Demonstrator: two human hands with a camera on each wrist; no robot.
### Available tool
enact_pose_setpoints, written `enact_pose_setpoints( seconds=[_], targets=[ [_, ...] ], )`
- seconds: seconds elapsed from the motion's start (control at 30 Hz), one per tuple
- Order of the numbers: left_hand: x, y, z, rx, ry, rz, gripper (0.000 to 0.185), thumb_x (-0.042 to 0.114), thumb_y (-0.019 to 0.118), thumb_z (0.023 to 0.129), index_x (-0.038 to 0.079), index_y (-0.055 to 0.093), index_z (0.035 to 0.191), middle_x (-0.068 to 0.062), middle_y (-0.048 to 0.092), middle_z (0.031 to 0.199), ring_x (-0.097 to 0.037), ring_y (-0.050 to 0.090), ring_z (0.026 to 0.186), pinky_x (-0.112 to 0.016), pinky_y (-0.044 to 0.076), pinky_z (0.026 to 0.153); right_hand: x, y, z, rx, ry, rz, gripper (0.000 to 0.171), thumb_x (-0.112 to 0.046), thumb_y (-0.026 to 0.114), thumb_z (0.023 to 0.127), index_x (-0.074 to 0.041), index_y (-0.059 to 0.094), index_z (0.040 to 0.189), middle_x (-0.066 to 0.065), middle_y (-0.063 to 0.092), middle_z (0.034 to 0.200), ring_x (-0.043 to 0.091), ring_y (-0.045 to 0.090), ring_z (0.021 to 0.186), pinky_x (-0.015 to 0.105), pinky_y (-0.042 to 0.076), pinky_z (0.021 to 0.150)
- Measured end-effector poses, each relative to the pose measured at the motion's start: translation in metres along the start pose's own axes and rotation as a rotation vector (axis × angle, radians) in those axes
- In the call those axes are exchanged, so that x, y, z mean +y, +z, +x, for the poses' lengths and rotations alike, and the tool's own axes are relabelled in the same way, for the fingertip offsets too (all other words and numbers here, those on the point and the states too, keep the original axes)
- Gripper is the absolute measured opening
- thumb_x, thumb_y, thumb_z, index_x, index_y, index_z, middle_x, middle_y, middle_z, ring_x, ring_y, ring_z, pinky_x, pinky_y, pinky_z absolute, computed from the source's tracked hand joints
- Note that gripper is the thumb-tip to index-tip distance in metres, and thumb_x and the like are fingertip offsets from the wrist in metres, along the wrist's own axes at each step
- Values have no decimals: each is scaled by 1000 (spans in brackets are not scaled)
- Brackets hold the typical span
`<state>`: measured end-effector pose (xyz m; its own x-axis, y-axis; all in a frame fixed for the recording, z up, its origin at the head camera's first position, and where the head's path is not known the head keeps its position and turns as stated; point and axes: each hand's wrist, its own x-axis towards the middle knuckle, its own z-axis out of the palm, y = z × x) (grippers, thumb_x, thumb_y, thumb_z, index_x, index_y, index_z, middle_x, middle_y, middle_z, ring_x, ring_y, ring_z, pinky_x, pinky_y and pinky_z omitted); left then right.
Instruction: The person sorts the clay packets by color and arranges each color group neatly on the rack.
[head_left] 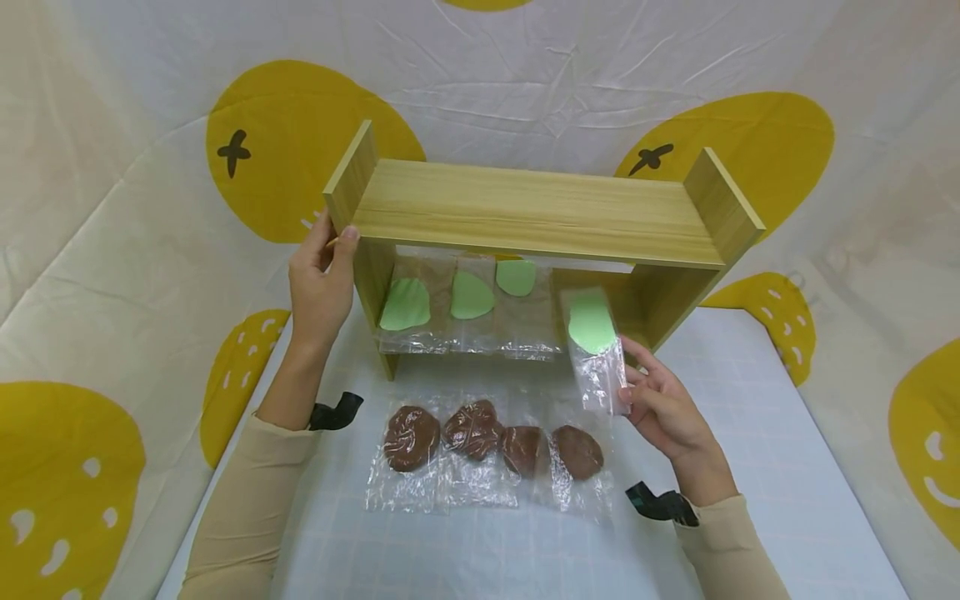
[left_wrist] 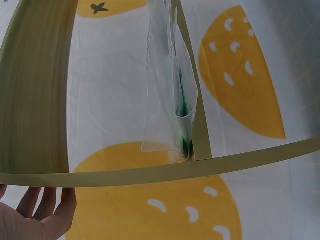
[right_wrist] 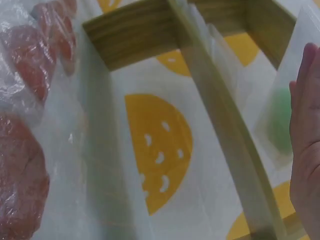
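Holding now: right hand (head_left: 663, 408) pinches 1 green bag (head_left: 595, 348) by its edge, just outside the shelf (head_left: 536, 212).
Front: 4 brown bags (head_left: 487, 446) lie flat.
Left hand (head_left: 322, 279): fingers curled on the shelf's side.
Tip: keep it upright beside the 3 green bags (head_left: 465, 304).
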<state>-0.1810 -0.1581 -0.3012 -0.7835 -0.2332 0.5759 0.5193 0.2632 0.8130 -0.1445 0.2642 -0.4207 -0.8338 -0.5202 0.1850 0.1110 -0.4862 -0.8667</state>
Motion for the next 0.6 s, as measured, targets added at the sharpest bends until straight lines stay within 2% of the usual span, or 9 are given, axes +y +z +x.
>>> enact_pose_setpoints(
  seconds=[0.3, 0.43, 0.6],
  targets=[
    [0, 0, 0, 7, -9, 6, 41, 11, 53, 104, 2, 53, 145, -17, 63, 127, -21, 59, 109, -33, 49, 95, 11, -14, 0, 80, 20, 61, 64, 20, 31, 96, -5, 28, 155, 15, 57, 135, 24, 64, 108, 32, 56, 83],
    [0, 0, 0, 6, -9, 13, 42, 11, 53, 104, 3, 52, 145, -17, 63, 127, -22, 60, 109, -33, 49, 95, 14, -16, 0, 103, 33, 65, 61, 17, 32, 98, -5, 28, 155, 15, 58, 135, 23, 65, 103, 31, 57, 80],
    [2, 0, 0, 4, -7, 17, 42, 11, 53, 104, 4, 52, 145, -17, 63, 128, -24, 61, 109, -34, 50, 95, 17, -17, 1, 111, 37, 43, 57, 16, 34, 99, -2, 30, 153, 15, 59, 134, 23, 65, 105, 31, 56, 84]
  ],
)
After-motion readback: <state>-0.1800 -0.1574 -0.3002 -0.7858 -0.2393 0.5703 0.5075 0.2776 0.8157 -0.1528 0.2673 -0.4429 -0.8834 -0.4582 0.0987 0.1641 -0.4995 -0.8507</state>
